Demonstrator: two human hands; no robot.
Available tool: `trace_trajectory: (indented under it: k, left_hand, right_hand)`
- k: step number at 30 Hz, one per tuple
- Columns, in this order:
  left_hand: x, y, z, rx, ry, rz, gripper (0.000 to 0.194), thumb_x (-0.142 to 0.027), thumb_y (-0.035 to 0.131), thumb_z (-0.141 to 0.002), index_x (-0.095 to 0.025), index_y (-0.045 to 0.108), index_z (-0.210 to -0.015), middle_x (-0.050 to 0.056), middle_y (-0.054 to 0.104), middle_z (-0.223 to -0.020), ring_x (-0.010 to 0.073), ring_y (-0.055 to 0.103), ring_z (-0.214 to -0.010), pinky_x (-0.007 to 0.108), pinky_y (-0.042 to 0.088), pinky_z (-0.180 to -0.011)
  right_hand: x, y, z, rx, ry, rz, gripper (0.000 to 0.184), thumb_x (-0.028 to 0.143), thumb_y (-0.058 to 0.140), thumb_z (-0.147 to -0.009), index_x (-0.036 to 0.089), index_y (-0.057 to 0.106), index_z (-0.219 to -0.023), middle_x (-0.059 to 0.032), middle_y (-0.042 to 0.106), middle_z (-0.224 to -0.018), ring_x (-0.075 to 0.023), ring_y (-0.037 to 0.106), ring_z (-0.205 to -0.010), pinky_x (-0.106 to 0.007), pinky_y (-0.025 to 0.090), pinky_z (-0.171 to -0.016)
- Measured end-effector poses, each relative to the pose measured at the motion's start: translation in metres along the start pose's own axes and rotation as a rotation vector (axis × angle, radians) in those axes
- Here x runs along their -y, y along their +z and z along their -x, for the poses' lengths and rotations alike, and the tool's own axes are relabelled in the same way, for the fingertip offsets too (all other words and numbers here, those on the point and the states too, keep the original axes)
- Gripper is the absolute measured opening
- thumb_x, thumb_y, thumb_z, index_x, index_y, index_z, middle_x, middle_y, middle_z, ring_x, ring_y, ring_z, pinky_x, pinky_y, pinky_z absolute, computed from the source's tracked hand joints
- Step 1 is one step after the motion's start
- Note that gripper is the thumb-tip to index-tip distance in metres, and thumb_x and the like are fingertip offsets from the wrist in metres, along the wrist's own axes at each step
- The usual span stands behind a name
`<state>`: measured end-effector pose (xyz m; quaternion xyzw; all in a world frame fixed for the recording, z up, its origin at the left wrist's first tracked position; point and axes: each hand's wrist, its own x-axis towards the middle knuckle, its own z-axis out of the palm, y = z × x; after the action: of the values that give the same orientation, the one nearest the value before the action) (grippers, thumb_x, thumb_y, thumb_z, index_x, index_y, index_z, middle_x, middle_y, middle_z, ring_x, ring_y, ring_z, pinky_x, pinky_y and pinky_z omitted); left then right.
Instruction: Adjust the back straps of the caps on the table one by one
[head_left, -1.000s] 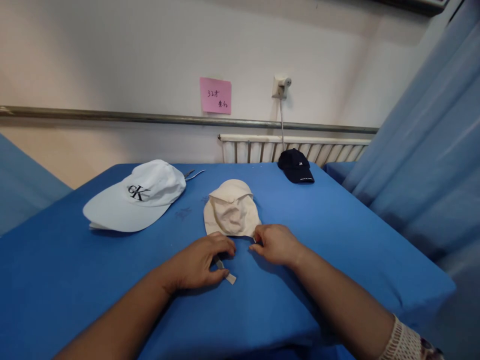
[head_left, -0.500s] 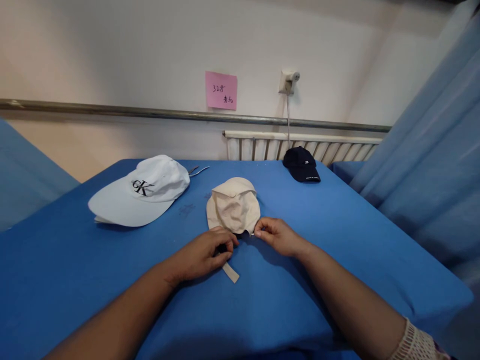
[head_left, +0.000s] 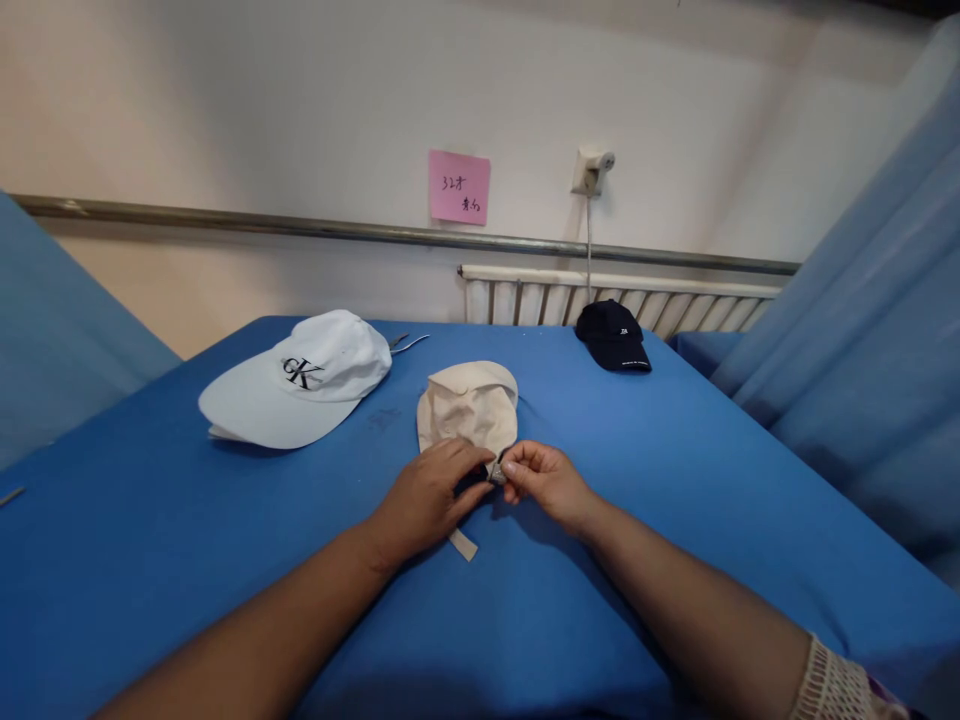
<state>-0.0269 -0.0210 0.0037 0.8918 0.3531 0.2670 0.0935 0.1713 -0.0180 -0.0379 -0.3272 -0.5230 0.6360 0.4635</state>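
Note:
A beige cap [head_left: 474, 408] lies in the middle of the blue-covered table, its crown crumpled. My left hand [head_left: 431, 498] is closed on the cap's near edge, thumb and fingers curled around it. From under that hand sticks out the end of a beige strap [head_left: 463, 544]. Pinched between the thumb and fingers of my right hand [head_left: 546, 484] is a small shiny metal buckle [head_left: 496, 473] at the cap's edge. The tips of both hands nearly meet there, and they partly hide the buckle.
A white cap [head_left: 330, 370] with black letters sits to the left, with a metal tool [head_left: 409, 343] partly showing behind it. At the far right is a dark cap [head_left: 615, 335]. Blue curtains [head_left: 862, 300] hang at the sides. A radiator [head_left: 525, 298] stands behind the table.
My left hand has moved up and right onto the cap's edge, toward my right hand. The metal buckle now shows between the fingertips. The view has shifted slightly.

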Motion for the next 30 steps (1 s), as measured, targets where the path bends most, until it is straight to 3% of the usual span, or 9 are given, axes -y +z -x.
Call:
trace_trajectory:
  k: [7, 12, 17, 21, 30]
  left_hand:
    - [0.004, 0.006, -0.002, -0.004, 0.006, -0.123, 0.012, -0.023, 0.054, -0.092, -0.020, 0.065, -0.098, 0.005, 0.066, -0.088, 0.0180, 0.060, -0.082, 0.031, 0.046, -0.076]
    - [0.008, 0.008, -0.003, 0.048, 0.025, -0.171, 0.014, -0.025, 0.051, -0.094, -0.019, 0.064, -0.092, 0.005, 0.066, -0.085, 0.0177, 0.059, -0.080, 0.032, 0.045, -0.077]
    - [0.007, 0.007, -0.004, 0.058, 0.036, -0.237, 0.015, -0.026, 0.050, -0.094, -0.019, 0.064, -0.092, 0.005, 0.065, -0.086, 0.0188, 0.059, -0.080, 0.033, 0.044, -0.077]
    - [0.005, 0.007, -0.003, 0.065, 0.069, -0.269, 0.014, -0.024, 0.050, -0.094, -0.017, 0.063, -0.094, 0.005, 0.064, -0.084, 0.0193, 0.058, -0.080, 0.034, 0.043, -0.078]
    - [0.005, 0.004, -0.001, 0.067, 0.072, -0.257, 0.015, -0.025, 0.051, -0.094, -0.018, 0.064, -0.094, 0.005, 0.065, -0.084, 0.0195, 0.059, -0.080, 0.034, 0.044, -0.077]
  right_hand:
    - [-0.006, 0.006, -0.004, -0.046, 0.040, -0.082, 0.036, 0.049, 0.075, -0.073, 0.017, 0.060, -0.078, 0.0012, 0.063, -0.058, -0.0099, 0.057, -0.051, -0.024, 0.046, -0.054]
    - [-0.013, 0.004, -0.007, -0.125, 0.027, -0.040, 0.037, 0.045, 0.076, -0.071, 0.021, 0.054, -0.089, 0.0039, 0.062, -0.060, -0.0120, 0.059, -0.050, -0.025, 0.046, -0.051]
    - [-0.007, 0.004, 0.002, -0.202, -0.206, 0.418, 0.013, 0.029, 0.066, -0.081, 0.020, 0.061, -0.088, -0.0015, 0.064, -0.086, -0.0112, 0.060, -0.063, -0.026, 0.049, -0.061]
    - [0.003, 0.006, 0.011, -0.119, -0.391, 0.735, 0.021, 0.017, 0.064, -0.081, 0.021, 0.063, -0.102, -0.0033, 0.061, -0.096, -0.0141, 0.061, -0.080, -0.029, 0.051, -0.076]
    - [0.006, 0.005, 0.012, -0.033, -0.457, 0.891, 0.021, 0.014, 0.059, -0.087, 0.022, 0.059, -0.106, -0.0043, 0.060, -0.095, -0.0164, 0.060, -0.085, -0.031, 0.051, -0.079]
